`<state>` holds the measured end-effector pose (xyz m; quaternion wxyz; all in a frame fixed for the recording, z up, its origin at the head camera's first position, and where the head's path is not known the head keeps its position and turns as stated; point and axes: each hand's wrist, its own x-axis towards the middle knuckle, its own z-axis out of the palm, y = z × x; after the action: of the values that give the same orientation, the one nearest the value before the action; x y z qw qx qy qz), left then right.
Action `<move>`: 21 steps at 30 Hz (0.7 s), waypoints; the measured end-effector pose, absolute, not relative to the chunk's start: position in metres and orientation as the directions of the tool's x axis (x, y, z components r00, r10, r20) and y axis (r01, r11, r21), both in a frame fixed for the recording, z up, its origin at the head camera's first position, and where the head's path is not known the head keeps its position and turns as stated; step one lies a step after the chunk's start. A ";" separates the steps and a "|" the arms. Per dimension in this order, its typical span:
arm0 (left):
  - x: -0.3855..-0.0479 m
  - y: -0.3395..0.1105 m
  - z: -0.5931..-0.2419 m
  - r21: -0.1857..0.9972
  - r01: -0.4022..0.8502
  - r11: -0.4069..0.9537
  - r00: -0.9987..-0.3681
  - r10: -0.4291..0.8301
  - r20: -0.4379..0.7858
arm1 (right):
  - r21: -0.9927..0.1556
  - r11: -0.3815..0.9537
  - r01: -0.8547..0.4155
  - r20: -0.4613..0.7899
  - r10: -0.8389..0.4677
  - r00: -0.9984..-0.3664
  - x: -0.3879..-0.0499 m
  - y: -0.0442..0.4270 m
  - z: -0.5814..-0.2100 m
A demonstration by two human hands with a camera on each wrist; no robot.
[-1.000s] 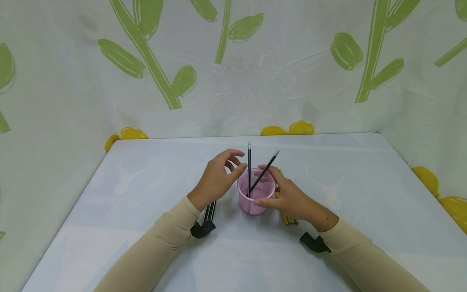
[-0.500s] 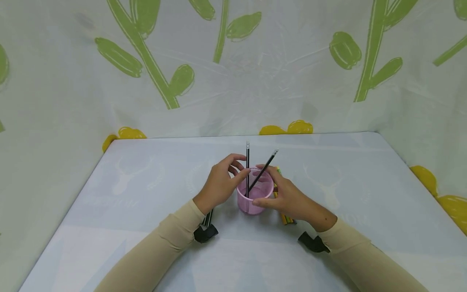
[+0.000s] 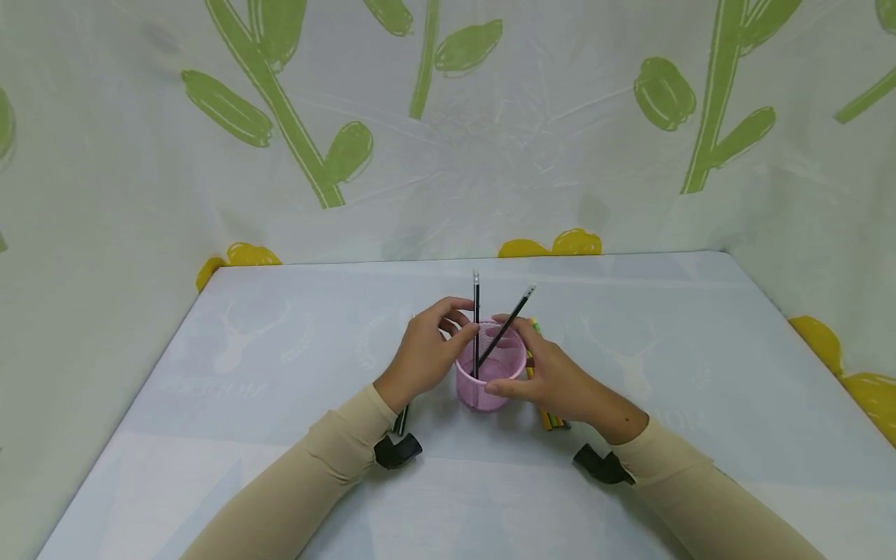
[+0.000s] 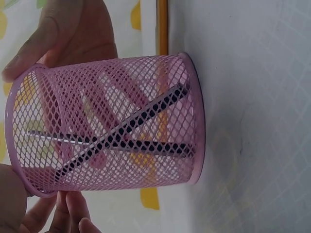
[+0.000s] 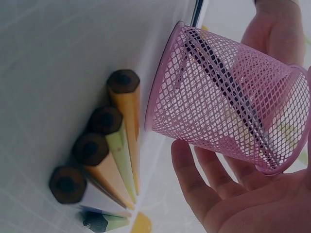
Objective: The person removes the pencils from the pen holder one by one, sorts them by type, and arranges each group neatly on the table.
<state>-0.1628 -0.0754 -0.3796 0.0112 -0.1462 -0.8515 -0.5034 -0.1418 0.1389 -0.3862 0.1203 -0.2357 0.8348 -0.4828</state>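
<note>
A pink mesh pencil cup (image 3: 481,398) stands upright on the table with two black pencils in it. One pencil (image 3: 477,289) rises nearly straight; the other pencil (image 3: 516,309) leans right. My left hand (image 3: 425,351) pinches the straight pencil between thumb and fingers at the cup's left rim. Around the cup's right side curls my right hand (image 3: 560,381), its thumb on the near rim. In the left wrist view both pencils cross behind the mesh (image 4: 109,141). Part of the right palm (image 5: 262,204) shows in the right wrist view, fingers against the cup.
Coloured pencils (image 3: 549,420) lie right of the cup, partly under my right hand; their blunt ends (image 5: 92,148) show in the right wrist view. Dark striped pencils (image 3: 401,421) lie beneath my left wrist. A leaf-printed backdrop (image 3: 490,179) rises behind the table (image 3: 280,389).
My left hand has moved slightly right and down, from beside the straight pencil to pinching it. The right hand keeps its hold on the cup.
</note>
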 end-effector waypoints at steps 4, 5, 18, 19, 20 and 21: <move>-0.163 -0.074 -0.382 0.859 0.268 0.436 -0.956 0.231 0.181 | -0.862 0.426 -0.273 0.022 -0.508 -0.861 -0.142 0.139 -0.386; -0.163 -0.074 -0.382 0.860 0.271 0.434 -0.956 0.229 0.186 | -0.862 0.425 -0.275 0.024 -0.509 -0.861 -0.142 0.139 -0.386; -0.164 -0.075 -0.383 0.850 0.283 0.445 -0.954 0.223 0.201 | -0.861 0.426 -0.278 0.025 -0.510 -0.860 -0.142 0.138 -0.386; -0.164 -0.075 -0.383 0.849 0.287 0.445 -0.953 0.225 0.205 | -0.862 0.425 -0.276 0.024 -0.511 -0.860 -0.142 0.138 -0.385; -0.163 -0.075 -0.383 0.847 0.291 0.445 -0.952 0.225 0.209 | -0.864 0.423 -0.274 0.022 -0.510 -0.860 -0.141 0.138 -0.385; -0.163 -0.075 -0.383 0.846 0.295 0.445 -0.951 0.226 0.212 | -0.865 0.421 -0.273 0.023 -0.511 -0.859 -0.141 0.138 -0.385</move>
<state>-0.1634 -0.0748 -0.3829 0.0339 -0.1534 -0.8492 -0.5041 -0.1414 0.1379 -0.3853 0.1227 -0.2351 0.8339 -0.4840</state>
